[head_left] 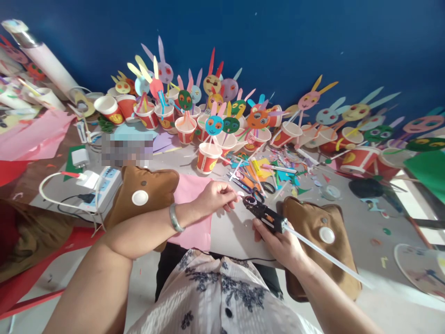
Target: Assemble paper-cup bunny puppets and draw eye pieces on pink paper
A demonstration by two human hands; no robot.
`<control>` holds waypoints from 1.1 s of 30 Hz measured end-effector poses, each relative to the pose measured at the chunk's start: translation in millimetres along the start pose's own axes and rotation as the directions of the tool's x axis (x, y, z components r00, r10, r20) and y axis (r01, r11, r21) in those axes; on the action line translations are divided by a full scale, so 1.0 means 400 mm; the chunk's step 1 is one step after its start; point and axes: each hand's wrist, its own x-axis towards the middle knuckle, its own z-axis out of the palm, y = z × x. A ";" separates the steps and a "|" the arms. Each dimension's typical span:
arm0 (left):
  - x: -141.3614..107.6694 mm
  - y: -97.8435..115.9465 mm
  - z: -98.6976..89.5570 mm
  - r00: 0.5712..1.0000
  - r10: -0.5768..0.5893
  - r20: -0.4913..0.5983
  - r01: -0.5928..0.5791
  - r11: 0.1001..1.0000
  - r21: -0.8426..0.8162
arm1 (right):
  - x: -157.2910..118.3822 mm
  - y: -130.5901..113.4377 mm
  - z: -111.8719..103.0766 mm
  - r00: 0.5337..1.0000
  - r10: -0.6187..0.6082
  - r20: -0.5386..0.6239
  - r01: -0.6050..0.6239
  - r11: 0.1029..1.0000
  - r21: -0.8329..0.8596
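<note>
My left hand [221, 196] is closed in a pinch over the table, with a small pale piece [240, 194] at its fingertips; its exact kind is too small to make out. My right hand [281, 243] is wrapped round a black glue gun [266, 215], and a long clear glue stick [323, 253] sticks out of the gun's back end. The gun's front end is close to the left fingertips; I cannot tell whether it touches the pale piece. Beneath my left forearm lies a pink sheet [194, 227]. Scissors [259, 191] lie just beyond the gun.
Paper cups [209, 157] holding rabbit-faced paper figures line the table by the blue wall [278, 37]. Paper scraps [264, 167] and pens lie before them. Brown cushions [139, 215] flank my arms. A power strip [106, 190] with cables is at left, a clear lid [420, 271] at right.
</note>
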 end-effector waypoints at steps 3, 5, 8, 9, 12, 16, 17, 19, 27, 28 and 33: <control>-0.001 0.003 0.001 1.000 0.001 -0.003 -0.001 1.000 -0.008 | 0.000 -0.004 -0.001 1.000 0.001 0.007 -0.001 1.000 -0.003; -0.002 0.004 0.001 1.000 0.000 -0.002 0.000 1.000 -0.016 | 0.001 -0.005 -0.002 1.000 -0.003 0.005 0.003 1.000 -0.011; -0.001 0.005 0.001 1.000 -0.003 0.000 0.003 1.000 -0.019 | 0.000 -0.005 -0.003 1.000 -0.010 0.000 0.010 1.000 -0.025; -0.001 0.005 0.001 1.000 -0.004 -0.002 0.004 1.000 -0.019 | 0.000 -0.005 -0.003 1.000 -0.010 -0.002 0.010 1.000 -0.026; 0.001 0.004 0.001 1.000 -0.001 -0.009 0.001 1.000 -0.012 | 0.000 -0.006 -0.003 1.000 -0.003 0.001 0.003 1.000 -0.030; 0.001 0.003 0.000 1.000 0.000 -0.008 0.000 1.000 0.002 | 0.001 -0.009 -0.003 1.000 0.011 0.004 -0.010 0.999 -0.035; 0.001 0.003 0.000 1.000 -0.005 -0.005 0.005 1.000 0.002 | 0.001 -0.009 -0.003 1.000 0.011 0.000 -0.011 0.999 -0.032; 0.001 0.003 0.000 1.000 -0.014 -0.001 0.014 1.000 -0.005 | 0.001 -0.008 -0.003 1.000 0.010 -0.009 -0.010 1.000 -0.023; 0.000 0.008 0.000 1.000 -0.021 0.000 0.021 1.000 0.012 | 0.001 -0.002 -0.002 1.000 0.004 -0.004 -0.004 1.000 -0.025; 0.000 0.008 0.000 1.000 -0.023 0.004 0.023 1.000 0.012 | 0.002 -0.004 -0.002 1.000 0.002 -0.011 -0.002 1.000 -0.025; 0.001 0.004 -0.002 1.000 -0.005 -0.013 0.005 1.000 0.017 | 0.005 -0.010 -0.002 1.000 0.017 0.021 -0.016 1.000 -0.025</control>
